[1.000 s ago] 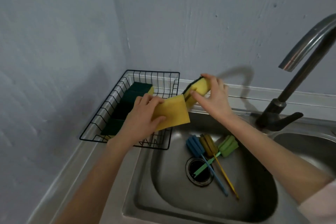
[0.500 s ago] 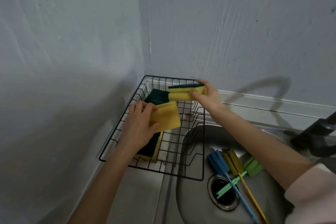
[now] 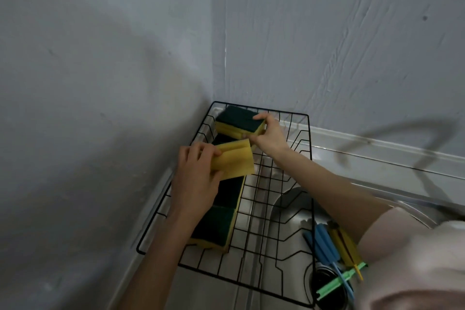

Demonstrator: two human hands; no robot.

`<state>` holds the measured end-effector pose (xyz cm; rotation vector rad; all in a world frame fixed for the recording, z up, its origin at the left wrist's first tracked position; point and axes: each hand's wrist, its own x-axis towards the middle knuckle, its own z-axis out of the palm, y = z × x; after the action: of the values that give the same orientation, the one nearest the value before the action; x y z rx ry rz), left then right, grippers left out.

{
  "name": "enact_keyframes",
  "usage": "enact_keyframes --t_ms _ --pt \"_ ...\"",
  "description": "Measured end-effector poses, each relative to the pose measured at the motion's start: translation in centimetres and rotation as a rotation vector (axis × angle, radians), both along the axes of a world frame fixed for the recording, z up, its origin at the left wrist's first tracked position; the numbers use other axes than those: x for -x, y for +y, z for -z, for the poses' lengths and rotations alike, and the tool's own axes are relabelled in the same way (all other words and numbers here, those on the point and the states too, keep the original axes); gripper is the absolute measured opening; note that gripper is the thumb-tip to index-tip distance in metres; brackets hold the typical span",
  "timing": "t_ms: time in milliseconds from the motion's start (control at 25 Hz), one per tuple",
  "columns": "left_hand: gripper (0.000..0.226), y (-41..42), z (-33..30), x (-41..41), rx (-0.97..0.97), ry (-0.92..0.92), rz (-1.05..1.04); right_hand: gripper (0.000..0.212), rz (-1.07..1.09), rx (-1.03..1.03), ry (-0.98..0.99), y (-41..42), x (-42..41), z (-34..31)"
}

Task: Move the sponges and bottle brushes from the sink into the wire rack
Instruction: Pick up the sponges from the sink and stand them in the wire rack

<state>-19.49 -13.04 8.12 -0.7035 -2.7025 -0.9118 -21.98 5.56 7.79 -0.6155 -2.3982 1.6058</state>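
Note:
A black wire rack (image 3: 310, 166) stands in the corner left of the sink (image 3: 289, 206). My left hand (image 3: 195, 181) grips a yellow sponge (image 3: 235, 161) over the rack's left side. At the rack's far left corner my right hand (image 3: 270, 134) holds a green-topped yellow sponge (image 3: 239, 121), low inside the rack. Two green-and-yellow sponges (image 3: 219, 224) lie in a row along the rack's left wall, partly under my left hand. In the sink, a blue bottle brush (image 3: 323, 241), a yellow one (image 3: 346, 246) and a green one (image 3: 339, 280) lie by the drain.
Grey walls meet in a corner right behind the rack. The sink drain (image 3: 327, 287) is at the lower right, partly covered by my pale sleeve (image 3: 407, 267). A steel ledge (image 3: 377, 158) runs along the back wall, crossed by the faucet's shadow.
Both hands have carried their sponges left and down into the rack. The right hand's sponge now sits at the far left corner. The view has swung left, and the faucet is out of frame.

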Motion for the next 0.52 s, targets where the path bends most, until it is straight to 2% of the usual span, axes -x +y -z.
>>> enact_keyframes --t_ms 240,440,520 --pt "0.034 0.1 1.1 0.8 -0.011 -0.028 -0.003 0.055 -0.013 -0.027 -0.031 -0.5 1.9 2.1" --pt "0.034 0.0 1.2 1.0 -0.014 -0.029 -0.01 0.058 -0.05 -0.135 -0.111 -0.7 1.9 1.8" --pt "0.034 0.1 1.1 0.9 -0.012 -0.028 -0.014 0.059 -0.022 -0.099 -0.111 -0.9 1.1 0.8"
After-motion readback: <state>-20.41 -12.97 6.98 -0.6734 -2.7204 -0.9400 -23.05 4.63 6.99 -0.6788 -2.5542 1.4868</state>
